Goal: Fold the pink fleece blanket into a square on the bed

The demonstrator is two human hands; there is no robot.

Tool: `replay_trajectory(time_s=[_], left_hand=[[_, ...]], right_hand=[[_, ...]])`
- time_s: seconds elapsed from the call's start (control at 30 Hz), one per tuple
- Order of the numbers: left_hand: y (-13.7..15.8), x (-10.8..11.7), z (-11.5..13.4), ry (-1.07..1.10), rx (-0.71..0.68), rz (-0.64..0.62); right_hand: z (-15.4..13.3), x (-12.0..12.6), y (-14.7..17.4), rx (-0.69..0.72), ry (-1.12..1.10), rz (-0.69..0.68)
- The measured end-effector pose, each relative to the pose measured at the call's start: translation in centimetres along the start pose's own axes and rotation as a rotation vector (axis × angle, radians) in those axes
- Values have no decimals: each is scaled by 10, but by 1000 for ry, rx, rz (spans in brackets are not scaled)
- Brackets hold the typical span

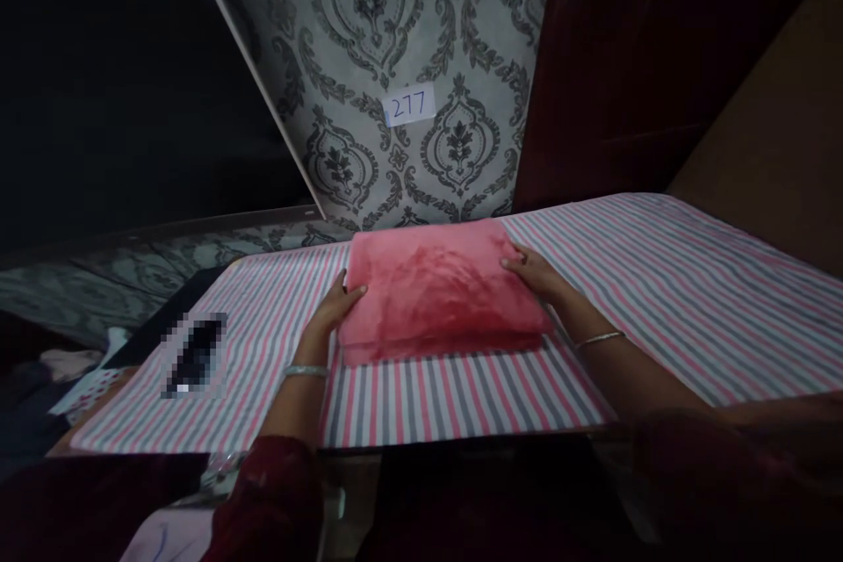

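A folded pink plush cloth [441,285], a towel or small blanket, lies flat in the middle of a striped table cover [408,408]. Its nap shows darker red smudges, and the folded layers are visible along the near edge. My left hand [337,303] grips its left side, thumb on top and the other fingers partly hidden at the edge. On the far right side, my right hand [533,270] holds the cloth the same way, thumb above and fingers along the edge.
A dark, pixelated object [194,357] rests on the cover at the left. Behind the table stands patterned wallpaper with a paper label [409,104] reading 277. A large black screen [132,88] is at the left, a dark red panel [612,61] at the right.
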State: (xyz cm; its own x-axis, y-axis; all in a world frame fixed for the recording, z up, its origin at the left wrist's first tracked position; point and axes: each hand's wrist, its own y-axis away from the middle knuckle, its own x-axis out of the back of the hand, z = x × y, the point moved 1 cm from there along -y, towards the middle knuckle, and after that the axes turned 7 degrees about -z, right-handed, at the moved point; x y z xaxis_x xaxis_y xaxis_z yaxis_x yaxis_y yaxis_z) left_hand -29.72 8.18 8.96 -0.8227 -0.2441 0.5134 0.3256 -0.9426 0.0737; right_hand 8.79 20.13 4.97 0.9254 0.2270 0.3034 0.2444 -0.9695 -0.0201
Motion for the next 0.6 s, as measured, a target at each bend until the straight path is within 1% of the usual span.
replay_trajectory(time_s=[0.03, 0.07, 0.1, 0.17, 0.2, 0.23, 0.27, 0.33, 0.4, 0.43, 0.5, 0.6], left_hand=[[-3, -3, -1, -73, 55, 46], [-4, -6, 0, -152, 58, 100], [-3, -10, 3, -240, 4, 148], [6, -23, 17, -468, -210, 203], [13, -34, 25, -596, -330, 204], [21, -47, 33, -701, -432, 178], [29, -61, 39, -777, -492, 145], [44, -91, 43, -886, -537, 51], [56, -116, 36, -935, -517, -11], [60, -125, 31, -946, -502, -21], [64, -136, 17, -962, -483, -9], [63, -141, 3, -974, -483, 1]], right_hand=[[5, -1, -1, -54, 81, 35], [8, -1, -2, -61, 166, 75], [6, -3, 0, -12, 258, 116], [-6, -11, 6, 204, 502, 168], [-14, -19, 11, 325, 643, 169], [-22, -30, 18, 428, 768, 146], [-29, -42, 24, 485, 861, 103], [-34, -68, 39, 499, 996, 21], [-29, -89, 51, 467, 1071, -43], [-23, -97, 56, 456, 1091, -60], [-11, -105, 62, 449, 1104, -62], [0, -106, 63, 443, 1101, -55]])
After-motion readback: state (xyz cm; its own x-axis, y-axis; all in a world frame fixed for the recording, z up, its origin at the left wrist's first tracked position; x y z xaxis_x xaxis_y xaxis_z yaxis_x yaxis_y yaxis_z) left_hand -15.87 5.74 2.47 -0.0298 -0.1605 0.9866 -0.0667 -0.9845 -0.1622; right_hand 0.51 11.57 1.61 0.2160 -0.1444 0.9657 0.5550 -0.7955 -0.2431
